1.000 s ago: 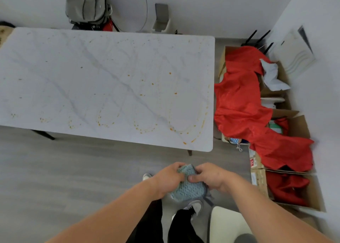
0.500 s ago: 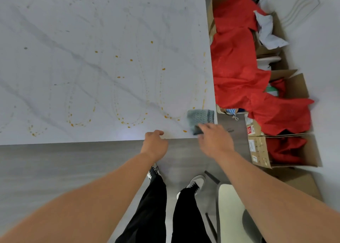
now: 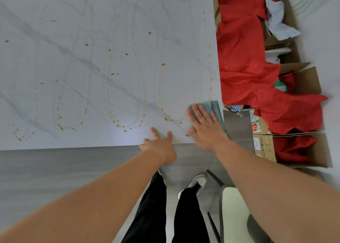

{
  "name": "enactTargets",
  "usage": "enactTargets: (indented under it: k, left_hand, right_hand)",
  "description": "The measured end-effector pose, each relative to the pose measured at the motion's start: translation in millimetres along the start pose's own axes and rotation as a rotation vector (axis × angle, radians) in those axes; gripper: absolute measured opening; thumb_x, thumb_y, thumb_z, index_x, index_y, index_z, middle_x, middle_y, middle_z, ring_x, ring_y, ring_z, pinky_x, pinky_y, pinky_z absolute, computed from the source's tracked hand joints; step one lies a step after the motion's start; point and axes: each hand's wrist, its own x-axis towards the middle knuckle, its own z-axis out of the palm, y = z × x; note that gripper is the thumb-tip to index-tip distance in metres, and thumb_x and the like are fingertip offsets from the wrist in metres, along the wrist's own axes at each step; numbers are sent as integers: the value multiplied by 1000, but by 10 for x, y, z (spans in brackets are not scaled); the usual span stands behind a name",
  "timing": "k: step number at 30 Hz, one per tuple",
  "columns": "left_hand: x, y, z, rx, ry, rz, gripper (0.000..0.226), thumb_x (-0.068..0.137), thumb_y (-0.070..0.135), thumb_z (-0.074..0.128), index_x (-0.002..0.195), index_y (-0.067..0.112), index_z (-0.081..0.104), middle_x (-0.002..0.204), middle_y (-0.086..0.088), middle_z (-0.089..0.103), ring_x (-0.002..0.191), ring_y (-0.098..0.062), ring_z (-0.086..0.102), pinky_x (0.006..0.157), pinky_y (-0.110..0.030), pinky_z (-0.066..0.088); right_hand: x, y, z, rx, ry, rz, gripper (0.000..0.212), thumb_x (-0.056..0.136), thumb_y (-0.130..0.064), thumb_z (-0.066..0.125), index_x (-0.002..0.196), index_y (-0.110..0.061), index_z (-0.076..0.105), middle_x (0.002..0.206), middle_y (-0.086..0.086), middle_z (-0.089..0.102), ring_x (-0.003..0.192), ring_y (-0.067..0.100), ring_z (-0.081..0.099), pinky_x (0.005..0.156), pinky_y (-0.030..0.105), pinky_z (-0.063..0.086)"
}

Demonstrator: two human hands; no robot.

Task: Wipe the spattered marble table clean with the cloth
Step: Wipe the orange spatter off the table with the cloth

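The cloth (image 3: 213,107) is lying flat on the bench (image 3: 92,40) at its lower right corner, right of the frame's centre, with one edge running along the bench's right side and its lower end hanging just past that side. My right hand (image 3: 204,126) is pressing down on it with the fingers straight and spread, palm flat; this grip is not curled round anything, it is only pinning the cloth to the marble. My left hand (image 3: 159,143) is resting on the near edge just left of it, fingers loosely out, holding nothing and, I judge, bracing me.

I am reading this as the very start of the wiping: the cloth is planted, and nearly all the spatter (image 3: 128,126) is untouched. Orange drops are running in looped trails across the lower half of the bench, with a dotted line up the right side and stray spots toward the middle; one drop is sitting just left of my right wrist.

The next move calls for firm downward pressure and a sweep leftward and upward in the frame through the nearest loop, keeping the cloth under the palm so it is not bunching or slipping off the corner.

At the right, red fabric (image 3: 244,58) is draped over cardboard boxes (image 3: 305,80) on the floor (image 3: 55,169).
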Motion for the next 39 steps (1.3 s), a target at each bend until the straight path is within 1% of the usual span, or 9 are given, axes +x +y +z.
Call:
enactTargets:
  k: [6, 14, 20, 24, 27, 30, 34, 37, 39]
  left_hand:
    - [30, -37, -23, 68, -35, 16, 86, 98, 21, 43, 161, 43, -11, 165, -18, -31, 149, -54, 17, 117, -55, 30]
    - [-15, -38, -65, 138, -6, 30, 89, 97, 20, 44, 160, 45, -14, 166, -18, -29, 148, -50, 25, 116, -51, 33]
    - [-50, -108, 33, 155, 35, 44, 98, 93, 15, 50, 159, 46, -15, 167, -16, -27, 145, -46, 32, 109, -47, 39]
    - [-79, -120, -30, 117, 52, 63, 88, 97, 24, 48, 161, 47, -8, 169, -13, -23, 138, -44, 43, 104, -45, 44]
    - [-95, -203, -69, -2, 86, 104, 73, 100, 31, 42, 164, 41, 7, 171, -4, -17, 137, -38, 49, 105, -46, 47]
    - [-126, -384, -26, -52, 186, 95, 67, 100, 32, 39, 163, 34, 18, 173, 5, -10, 140, -27, 47, 111, -45, 40]
    - [-124, -484, 27, 120, 231, 63, 71, 99, 27, 42, 163, 37, 11, 172, -3, -10, 135, -29, 47, 100, -42, 45]
    - [-63, -430, -64, 187, 140, 53, 73, 101, 25, 41, 164, 32, 6, 171, -7, -16, 123, -34, 57, 82, -40, 49]
    - [-40, -410, -106, 177, 77, 49, 75, 101, 25, 41, 165, 31, 2, 170, -7, -21, 127, -37, 56, 86, -42, 51]
  right_hand:
    - [195, 30, -119, 130, 32, 121, 66, 107, -50, 13, 163, -27, -15, 168, -7, -30, 153, 13, -31, 126, 48, -14]
    - [-283, -91, 279, -45, -3, -222, 65, 107, -52, 10, 161, -35, -19, 166, -14, -31, 151, 9, -35, 126, 46, -12]
    - [329, 39, -131, 206, 66, 173, 63, 109, -42, 15, 162, -29, -16, 167, -9, -32, 153, 13, -31, 126, 49, -15]
    - [-130, -408, 128, 118, 24, -148, 66, 109, -36, 27, 165, -27, -8, 169, -7, -26, 154, 15, -29, 127, 51, -9]
    - [-219, -306, 55, 227, 177, -197, 57, 106, -27, 45, 162, -25, 31, 172, 6, 9, 158, 25, 5, 128, 43, 15]
    - [-41, -209, -210, 309, 413, 16, 35, 98, -29, 62, 132, -20, 58, 128, 9, 48, 117, 29, 47, 97, 43, 49]
    - [33, -486, -103, 412, 156, -86, 32, 94, -32, 69, 122, -22, 56, 122, 2, 54, 108, 26, 56, 90, 39, 48]
    - [-50, -441, 133, 297, 223, -289, 16, 91, -17, 71, 105, -17, 64, 106, 1, 56, 98, 28, 57, 86, 37, 45]
    - [-8, -175, 44, 343, 323, -248, 14, 89, -6, 70, 100, -15, 70, 100, 3, 60, 91, 27, 62, 81, 31, 46]
